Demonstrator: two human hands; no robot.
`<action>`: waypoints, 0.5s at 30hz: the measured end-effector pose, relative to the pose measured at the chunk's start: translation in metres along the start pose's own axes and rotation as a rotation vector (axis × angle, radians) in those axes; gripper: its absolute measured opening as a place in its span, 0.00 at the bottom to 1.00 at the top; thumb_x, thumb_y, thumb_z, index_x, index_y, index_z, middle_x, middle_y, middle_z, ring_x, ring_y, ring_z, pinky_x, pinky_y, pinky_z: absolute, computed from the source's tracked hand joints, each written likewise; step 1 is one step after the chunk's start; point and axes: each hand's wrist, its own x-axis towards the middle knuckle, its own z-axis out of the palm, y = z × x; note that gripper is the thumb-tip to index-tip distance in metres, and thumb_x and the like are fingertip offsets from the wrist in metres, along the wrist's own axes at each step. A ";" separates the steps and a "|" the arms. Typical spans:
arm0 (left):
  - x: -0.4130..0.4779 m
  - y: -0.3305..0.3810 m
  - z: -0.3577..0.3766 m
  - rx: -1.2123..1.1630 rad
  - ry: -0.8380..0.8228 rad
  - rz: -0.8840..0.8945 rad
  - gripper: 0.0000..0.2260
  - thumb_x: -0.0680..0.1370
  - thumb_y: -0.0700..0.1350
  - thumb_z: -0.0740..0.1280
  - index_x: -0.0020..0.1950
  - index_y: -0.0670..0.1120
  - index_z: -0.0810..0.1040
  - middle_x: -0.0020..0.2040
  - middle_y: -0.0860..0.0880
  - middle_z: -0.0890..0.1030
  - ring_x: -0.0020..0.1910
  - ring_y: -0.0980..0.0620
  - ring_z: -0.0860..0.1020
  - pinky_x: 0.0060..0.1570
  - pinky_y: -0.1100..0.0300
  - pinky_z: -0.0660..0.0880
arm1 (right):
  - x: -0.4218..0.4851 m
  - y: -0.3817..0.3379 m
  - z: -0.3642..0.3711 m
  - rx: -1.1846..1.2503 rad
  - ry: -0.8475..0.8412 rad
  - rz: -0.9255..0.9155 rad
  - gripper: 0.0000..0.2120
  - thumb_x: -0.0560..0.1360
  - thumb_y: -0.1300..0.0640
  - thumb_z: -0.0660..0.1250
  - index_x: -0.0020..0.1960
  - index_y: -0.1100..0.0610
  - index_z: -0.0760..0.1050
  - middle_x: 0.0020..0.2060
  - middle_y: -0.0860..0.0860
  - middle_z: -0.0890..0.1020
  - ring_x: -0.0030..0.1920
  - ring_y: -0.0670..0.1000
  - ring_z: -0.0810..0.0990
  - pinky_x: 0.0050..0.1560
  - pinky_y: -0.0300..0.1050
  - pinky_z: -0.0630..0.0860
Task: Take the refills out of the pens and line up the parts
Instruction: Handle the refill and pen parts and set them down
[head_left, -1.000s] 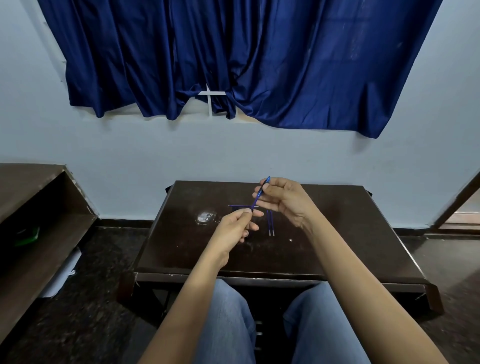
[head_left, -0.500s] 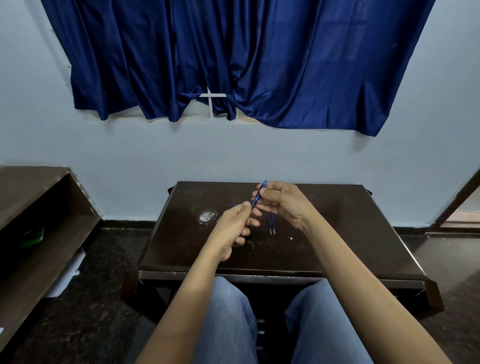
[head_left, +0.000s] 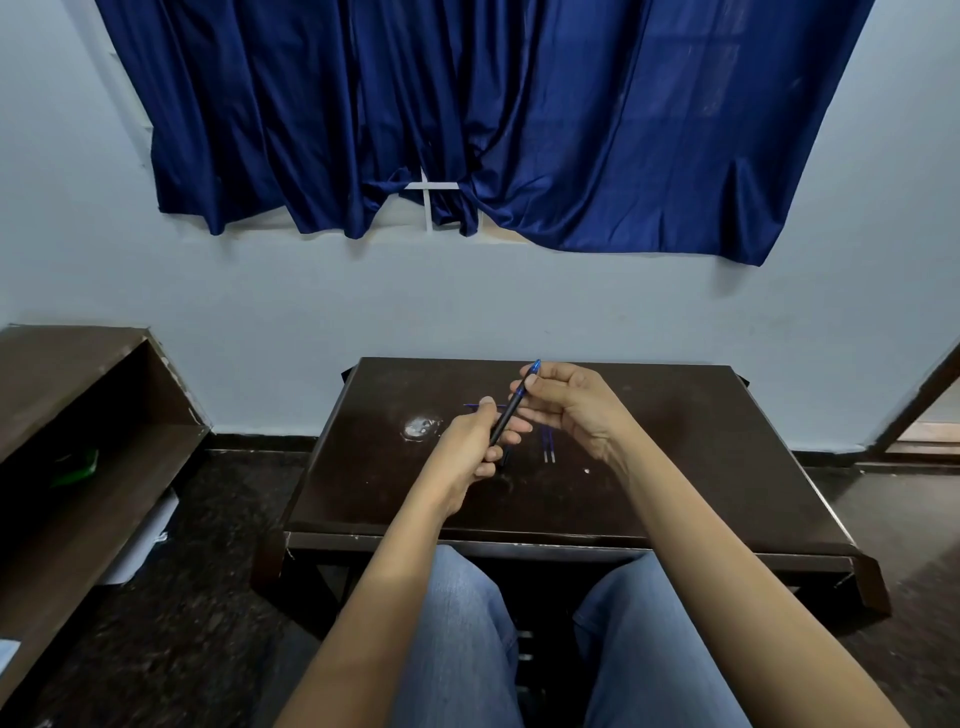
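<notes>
1. Above the middle of the table (head_left: 675, 467), at the centre of the frame, you hold one pen (head_left: 511, 410) clear of the surface, between both hands.
2. Your left hand (head_left: 470, 447) is curled round the dark lower barrel. Your right hand (head_left: 566, 402) pinches the upper stretch just under the blue end, with its other fingers loosely bent.
3. The pen's long axis is slanted. It runs from lower left, inside the left hand, to upper right at the right hand. The blue end sits uppermost and points toward the wall.
4. Judgement: the separation must follow that slant, so twist or draw your hands apart along the barrel, not across it. Your right hand is nearer the end likely to come free. Whether the joint is already loose cannot be told.
5. Two thin refills (head_left: 548, 449) lie side by side on the table just below your right hand, running up and down the frame.
6. A further thin blue piece (head_left: 475, 406) lies crosswise beyond your left fingertips, partly hidden.
7. Judgement: the right hand is better placed to set the next part beside the pair.
</notes>
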 end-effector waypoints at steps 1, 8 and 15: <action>0.001 -0.002 0.000 0.019 -0.004 0.013 0.21 0.83 0.52 0.53 0.48 0.43 0.83 0.41 0.49 0.77 0.27 0.59 0.65 0.25 0.67 0.62 | 0.000 0.000 -0.001 -0.002 0.004 0.001 0.04 0.76 0.64 0.66 0.50 0.60 0.78 0.44 0.55 0.85 0.42 0.50 0.85 0.51 0.46 0.82; 0.000 -0.005 -0.001 0.001 0.019 0.026 0.12 0.80 0.54 0.62 0.52 0.48 0.80 0.42 0.50 0.76 0.27 0.60 0.65 0.25 0.67 0.61 | -0.001 -0.001 -0.002 -0.026 0.021 0.001 0.02 0.76 0.64 0.67 0.45 0.59 0.78 0.40 0.53 0.85 0.38 0.48 0.84 0.47 0.43 0.82; 0.002 -0.003 -0.001 0.007 0.020 0.040 0.13 0.82 0.46 0.59 0.45 0.47 0.81 0.42 0.53 0.77 0.29 0.58 0.64 0.30 0.66 0.64 | -0.002 0.003 0.001 -0.016 -0.003 0.025 0.07 0.78 0.53 0.65 0.48 0.58 0.75 0.31 0.47 0.80 0.38 0.43 0.80 0.58 0.46 0.76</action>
